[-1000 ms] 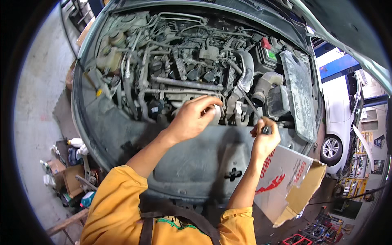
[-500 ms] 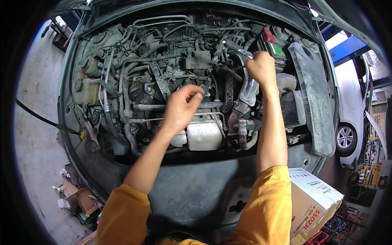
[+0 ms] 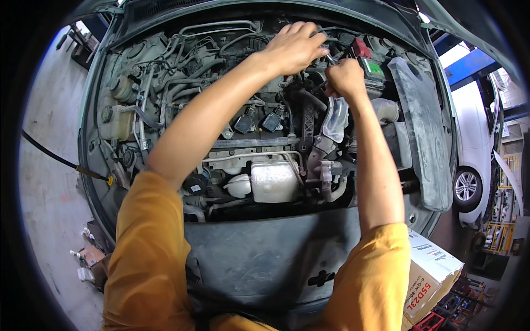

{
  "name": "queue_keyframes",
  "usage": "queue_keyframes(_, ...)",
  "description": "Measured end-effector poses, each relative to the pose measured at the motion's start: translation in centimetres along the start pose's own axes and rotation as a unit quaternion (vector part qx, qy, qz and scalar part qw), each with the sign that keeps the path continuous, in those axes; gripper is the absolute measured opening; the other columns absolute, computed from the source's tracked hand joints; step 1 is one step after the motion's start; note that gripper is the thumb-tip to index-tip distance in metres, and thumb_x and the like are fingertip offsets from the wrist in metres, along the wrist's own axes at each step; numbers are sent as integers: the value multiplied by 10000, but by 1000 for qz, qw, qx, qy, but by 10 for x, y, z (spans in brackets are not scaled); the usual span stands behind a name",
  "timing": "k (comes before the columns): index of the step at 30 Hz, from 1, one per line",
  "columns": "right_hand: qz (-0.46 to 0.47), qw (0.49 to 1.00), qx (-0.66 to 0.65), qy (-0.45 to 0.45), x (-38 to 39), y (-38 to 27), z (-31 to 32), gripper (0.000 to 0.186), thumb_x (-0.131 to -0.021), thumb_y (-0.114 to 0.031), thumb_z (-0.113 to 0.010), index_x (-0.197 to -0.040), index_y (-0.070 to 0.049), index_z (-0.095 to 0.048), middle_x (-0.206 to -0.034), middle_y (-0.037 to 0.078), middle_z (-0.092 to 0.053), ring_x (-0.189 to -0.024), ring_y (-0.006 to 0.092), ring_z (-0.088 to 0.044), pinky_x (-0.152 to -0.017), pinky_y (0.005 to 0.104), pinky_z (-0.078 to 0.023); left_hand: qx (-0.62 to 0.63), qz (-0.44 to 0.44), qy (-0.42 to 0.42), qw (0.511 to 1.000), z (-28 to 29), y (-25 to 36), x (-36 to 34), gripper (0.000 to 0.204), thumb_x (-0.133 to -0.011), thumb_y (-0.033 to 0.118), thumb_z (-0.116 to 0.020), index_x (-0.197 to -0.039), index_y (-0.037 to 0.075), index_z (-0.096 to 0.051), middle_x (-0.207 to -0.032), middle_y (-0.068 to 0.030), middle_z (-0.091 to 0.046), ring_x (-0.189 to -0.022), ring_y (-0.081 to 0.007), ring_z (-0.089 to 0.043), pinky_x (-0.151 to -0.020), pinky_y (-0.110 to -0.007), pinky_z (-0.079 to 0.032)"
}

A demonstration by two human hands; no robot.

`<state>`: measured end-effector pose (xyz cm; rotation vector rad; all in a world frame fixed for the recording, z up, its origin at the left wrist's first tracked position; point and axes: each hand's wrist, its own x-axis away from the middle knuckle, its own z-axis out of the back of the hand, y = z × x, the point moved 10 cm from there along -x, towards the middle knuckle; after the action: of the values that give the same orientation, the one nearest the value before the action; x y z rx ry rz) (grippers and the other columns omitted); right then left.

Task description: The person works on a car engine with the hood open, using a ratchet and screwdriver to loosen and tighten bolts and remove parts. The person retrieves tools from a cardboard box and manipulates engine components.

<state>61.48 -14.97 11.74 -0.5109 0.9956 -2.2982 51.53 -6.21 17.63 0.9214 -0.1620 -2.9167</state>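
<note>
Deep in the engine bay (image 3: 251, 143), my right hand (image 3: 346, 77) is closed around a silver hand tool (image 3: 330, 57) that looks like a ratchet wrench. Only a short shiny length of it shows between my hands. My left hand (image 3: 295, 48) is stretched across the engine to the tool's far end, fingers bent over it and hiding that end. A thin dark rod (image 3: 319, 87) shows beside my right fingers. Below my hands are a pale ribbed intake hose (image 3: 334, 120) and two black ignition coils (image 3: 271, 121).
A battery (image 3: 373, 69) with a red terminal cover (image 3: 361, 47) sits right of my right hand. A long dusty plastic cover (image 3: 422, 132) lies along the right fender. Low at the right is a cardboard box (image 3: 433, 270). A silver heat shield (image 3: 275, 182) fills the front middle.
My left hand has swung from over the engine's middle up to the far end of the tool. My right hand has shifted slightly, still gripping it.
</note>
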Motion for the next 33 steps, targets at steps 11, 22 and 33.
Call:
queue_keyframes(11,48,938,341,39,2,-40,-2,259,-865,-208,-593,-996,-45,-745,-1024,169,-747,-984,311,-730,-839,424,-570,-12,-22,-175,984,-28,-21,-22,493,-1035,494,-431,-930,52,-623,-975,-124,-631,-1040,-333,-591,-869,-480,-494)
queue_keyframes(22,161,893,296,298,12,-58,-9,182,-827,-171,-617,-722,-118,-755,-779,114,-747,-764,285,-746,-659,394,-578,-33,8,-73,997,-16,-25,-29,511,-1009,425,-439,-795,67,-735,-752,-200,-681,-770,-419,-665,-722,-510,-533)
queue_keyframes(33,426,817,287,264,31,-64,-16,64,-680,-143,-663,-700,-82,-652,-737,108,-693,-721,308,-698,-617,451,-556,-86,154,-108,978,1,-10,-18,535,-1000,354,-369,-851,24,-764,-899,-222,-730,-872,-397,-716,-814,-490,-557)
